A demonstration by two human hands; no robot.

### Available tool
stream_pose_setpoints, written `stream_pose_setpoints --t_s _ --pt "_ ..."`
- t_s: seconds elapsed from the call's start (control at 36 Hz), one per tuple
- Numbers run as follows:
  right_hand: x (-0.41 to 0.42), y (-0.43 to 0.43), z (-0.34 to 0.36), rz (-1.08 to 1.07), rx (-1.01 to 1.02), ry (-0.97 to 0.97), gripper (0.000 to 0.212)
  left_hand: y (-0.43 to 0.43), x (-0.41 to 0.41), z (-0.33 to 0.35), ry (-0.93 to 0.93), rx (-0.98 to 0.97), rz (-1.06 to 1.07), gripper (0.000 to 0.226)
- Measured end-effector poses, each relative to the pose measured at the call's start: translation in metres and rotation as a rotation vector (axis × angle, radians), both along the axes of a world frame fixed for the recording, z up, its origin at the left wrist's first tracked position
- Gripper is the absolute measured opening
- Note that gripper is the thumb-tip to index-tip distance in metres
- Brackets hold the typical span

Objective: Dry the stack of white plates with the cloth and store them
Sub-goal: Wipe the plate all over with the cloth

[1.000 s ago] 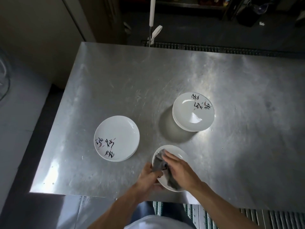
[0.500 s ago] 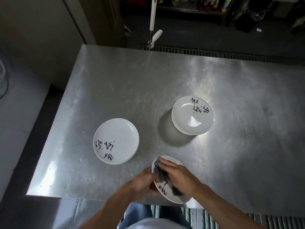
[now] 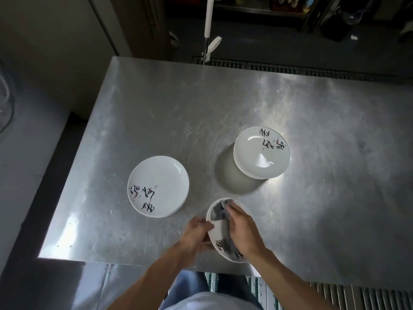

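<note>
**White plate and grey cloth in hand at a steel bench**

White plate (image 3: 218, 230) with black brush lettering, seen from above, tilted at the near edge of the bench (image 3: 156, 108). Gripped at its left rim by the left hand (image 3: 196, 233), fingers curled round the edge. Grey cloth (image 3: 220, 211) bunched inside the dish, clamped under the curled fingers of the right hand (image 3: 242, 231) and trailing down across the plate's middle. To the left on the bench, apart from the hands, a low pile (image 3: 158, 186) of matching plates. Further back and to the right, a taller stack (image 3: 261, 158) of the same plates, with a round shadow on its left. Beyond the far edge, a white mop handle (image 3: 209, 16) standing upright and a dark floor grate (image 3: 268, 68).
</note>
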State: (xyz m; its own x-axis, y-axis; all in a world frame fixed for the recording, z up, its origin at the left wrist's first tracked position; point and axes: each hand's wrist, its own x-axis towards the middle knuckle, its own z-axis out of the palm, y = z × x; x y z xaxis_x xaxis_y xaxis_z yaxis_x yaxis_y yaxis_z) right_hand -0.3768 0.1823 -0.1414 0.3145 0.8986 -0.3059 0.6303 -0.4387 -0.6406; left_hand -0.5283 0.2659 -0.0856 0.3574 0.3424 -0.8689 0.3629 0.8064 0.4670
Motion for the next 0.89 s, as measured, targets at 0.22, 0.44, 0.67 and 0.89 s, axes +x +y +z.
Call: stream_pose_setpoints --t_s 0.22,0.44,0.67,0.89 --pt "0.024 -0.014 0.000 0.230 0.002 -0.066 0.072 0.000 -0.003 -0.002 -0.063 -0.018 -0.097 0.044" --pt "0.040 -0.025 -0.002 0.245 -0.116 -0.140 0.079 -0.005 0.002 -0.002 -0.070 0.015 0.048 0.042" --pt "0.000 -0.023 0.028 0.197 0.048 0.169 0.054 -0.008 0.016 0.004 -0.169 -0.011 0.183 0.023" --pt "0.007 -0.014 0.058 0.402 -0.010 0.083 0.052 0.006 0.011 0.008 -0.204 -0.040 0.186 0.064"
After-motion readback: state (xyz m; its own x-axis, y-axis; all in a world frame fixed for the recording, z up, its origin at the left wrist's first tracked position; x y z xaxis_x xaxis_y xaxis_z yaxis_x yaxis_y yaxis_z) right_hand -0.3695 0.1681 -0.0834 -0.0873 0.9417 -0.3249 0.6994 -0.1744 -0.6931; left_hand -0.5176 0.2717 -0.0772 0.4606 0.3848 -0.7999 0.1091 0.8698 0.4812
